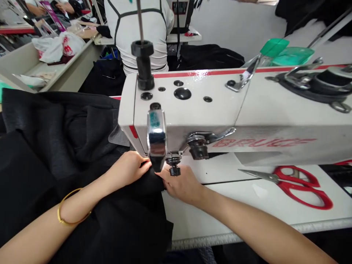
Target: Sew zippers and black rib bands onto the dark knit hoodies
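1. The black fabric point(121, 223) lay bunched over the left of the sewing table point(192, 216), running under the head of the Bruce sewing machine point(176, 113).
2. It looked soft, limp and hardly fragile, though its loose bulk would probably drag; the flat edge beside the needle area seemed the best hold.
3. The left hand point(128, 168) had thumb and forefinger nearly together, gripping the cloth; the right hand point(183, 185) was bent at its edge, fingertips partly hidden, so its grip could not be told.
4. Beyond, a pale trough point(79, 69) held white plastic bags point(70, 42) and dark red cloth point(59, 60).
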The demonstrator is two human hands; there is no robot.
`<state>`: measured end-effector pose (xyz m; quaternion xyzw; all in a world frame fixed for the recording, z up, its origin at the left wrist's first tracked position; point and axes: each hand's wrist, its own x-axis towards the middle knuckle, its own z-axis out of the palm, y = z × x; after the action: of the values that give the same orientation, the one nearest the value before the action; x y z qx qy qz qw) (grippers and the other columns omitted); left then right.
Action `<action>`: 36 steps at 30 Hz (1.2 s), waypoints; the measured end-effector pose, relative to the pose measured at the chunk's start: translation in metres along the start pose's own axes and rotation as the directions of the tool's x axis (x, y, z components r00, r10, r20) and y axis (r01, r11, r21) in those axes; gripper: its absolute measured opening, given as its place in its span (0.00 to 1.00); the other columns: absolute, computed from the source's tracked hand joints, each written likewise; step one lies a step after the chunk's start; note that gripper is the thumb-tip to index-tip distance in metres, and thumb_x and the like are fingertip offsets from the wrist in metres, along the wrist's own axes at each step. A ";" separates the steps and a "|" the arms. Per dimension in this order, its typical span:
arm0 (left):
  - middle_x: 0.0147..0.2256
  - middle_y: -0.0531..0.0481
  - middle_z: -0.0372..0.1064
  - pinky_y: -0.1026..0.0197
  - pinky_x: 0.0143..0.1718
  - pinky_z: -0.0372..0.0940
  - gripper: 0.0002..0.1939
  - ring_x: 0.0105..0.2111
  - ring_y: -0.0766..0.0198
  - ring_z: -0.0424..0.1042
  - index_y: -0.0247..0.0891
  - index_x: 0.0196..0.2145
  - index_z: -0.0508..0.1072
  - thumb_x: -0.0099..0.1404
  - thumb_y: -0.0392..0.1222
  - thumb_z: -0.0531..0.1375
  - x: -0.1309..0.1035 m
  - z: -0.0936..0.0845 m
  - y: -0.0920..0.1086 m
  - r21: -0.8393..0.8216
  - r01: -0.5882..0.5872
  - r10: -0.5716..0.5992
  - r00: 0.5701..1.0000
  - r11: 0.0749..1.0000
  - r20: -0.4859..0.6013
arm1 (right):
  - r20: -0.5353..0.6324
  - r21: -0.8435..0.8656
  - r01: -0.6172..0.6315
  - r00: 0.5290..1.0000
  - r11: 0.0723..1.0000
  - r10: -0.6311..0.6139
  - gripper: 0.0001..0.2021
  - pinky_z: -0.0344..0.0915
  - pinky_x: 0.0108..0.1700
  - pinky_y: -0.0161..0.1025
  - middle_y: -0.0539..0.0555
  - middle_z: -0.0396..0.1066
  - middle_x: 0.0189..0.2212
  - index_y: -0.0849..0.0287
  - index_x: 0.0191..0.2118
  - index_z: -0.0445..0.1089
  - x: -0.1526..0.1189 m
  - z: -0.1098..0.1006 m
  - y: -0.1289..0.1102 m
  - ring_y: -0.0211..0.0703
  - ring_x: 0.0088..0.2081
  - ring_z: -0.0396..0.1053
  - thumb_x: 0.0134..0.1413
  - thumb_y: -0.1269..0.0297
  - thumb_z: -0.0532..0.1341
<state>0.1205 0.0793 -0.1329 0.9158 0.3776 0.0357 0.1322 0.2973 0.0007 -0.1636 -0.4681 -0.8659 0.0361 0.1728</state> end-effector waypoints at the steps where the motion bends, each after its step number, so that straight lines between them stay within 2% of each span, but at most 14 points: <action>1: 0.26 0.47 0.72 0.64 0.27 0.60 0.12 0.26 0.61 0.70 0.35 0.26 0.73 0.60 0.39 0.52 0.001 -0.002 0.000 -0.018 0.001 -0.001 1.000 1.000 0.013 | 0.001 -0.008 -0.002 1.000 1.000 0.002 0.09 0.42 0.24 0.35 0.50 0.63 0.24 0.59 0.30 0.65 0.001 0.000 -0.001 0.36 0.24 0.55 0.55 0.73 0.49; 6: 0.29 0.50 0.72 0.65 0.30 0.60 0.12 0.28 0.64 0.71 0.36 0.29 0.73 0.61 0.39 0.51 0.005 -0.005 0.000 -0.090 0.020 -0.011 0.995 0.996 0.098 | -0.018 -0.005 -0.008 1.000 1.000 0.008 0.08 0.41 0.23 0.36 0.49 0.60 0.21 0.58 0.30 0.66 0.003 -0.001 -0.005 0.36 0.24 0.55 0.54 0.74 0.51; 14: 0.24 0.47 0.71 0.62 0.29 0.60 0.13 0.26 0.59 0.70 0.34 0.24 0.72 0.60 0.39 0.52 0.005 0.000 0.000 0.068 0.040 -0.047 0.993 0.997 0.104 | -0.071 -0.009 -0.034 0.997 0.999 0.033 0.11 0.45 0.27 0.36 0.49 0.61 0.21 0.57 0.31 0.68 0.006 -0.002 -0.005 0.38 0.25 0.55 0.54 0.74 0.50; 19: 0.27 0.45 0.71 0.61 0.32 0.62 0.13 0.29 0.58 0.70 0.34 0.27 0.73 0.60 0.40 0.51 0.005 -0.005 0.006 0.106 0.087 -0.101 0.986 0.990 0.131 | -0.123 -0.038 -0.014 0.992 0.999 0.009 0.12 0.44 0.29 0.38 0.49 0.59 0.19 0.58 0.30 0.67 0.006 0.000 -0.005 0.39 0.24 0.53 0.55 0.74 0.49; 25: 0.30 0.47 0.71 0.63 0.31 0.63 0.13 0.31 0.60 0.71 0.37 0.33 0.74 0.61 0.41 0.51 -0.001 0.002 0.003 0.088 0.085 -0.094 0.991 0.992 0.097 | -0.057 -0.066 -0.014 0.998 0.998 0.010 0.09 0.43 0.29 0.38 0.49 0.59 0.19 0.58 0.30 0.67 0.006 -0.002 -0.006 0.40 0.25 0.53 0.52 0.74 0.51; 29: 0.29 0.49 0.72 0.62 0.28 0.62 0.15 0.29 0.59 0.71 0.41 0.34 0.74 0.63 0.44 0.49 -0.003 0.006 0.000 0.099 0.082 -0.095 0.987 0.992 0.133 | -0.039 -0.065 -0.027 0.999 0.998 0.024 0.08 0.42 0.29 0.38 0.49 0.61 0.20 0.58 0.32 0.66 0.005 -0.003 -0.008 0.40 0.26 0.54 0.48 0.75 0.52; 36: 0.31 0.45 0.71 0.61 0.31 0.63 0.13 0.32 0.57 0.71 0.37 0.32 0.75 0.61 0.42 0.51 0.003 0.001 0.002 0.116 0.120 -0.133 0.985 0.986 0.108 | 0.003 -0.088 -0.038 0.999 0.995 0.039 0.08 0.45 0.30 0.39 0.49 0.64 0.23 0.57 0.30 0.66 0.008 -0.003 -0.008 0.40 0.27 0.56 0.48 0.76 0.53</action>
<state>0.1245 0.0799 -0.1334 0.8964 0.4280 -0.0464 0.1057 0.2883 0.0026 -0.1572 -0.4917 -0.8579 0.0025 0.1493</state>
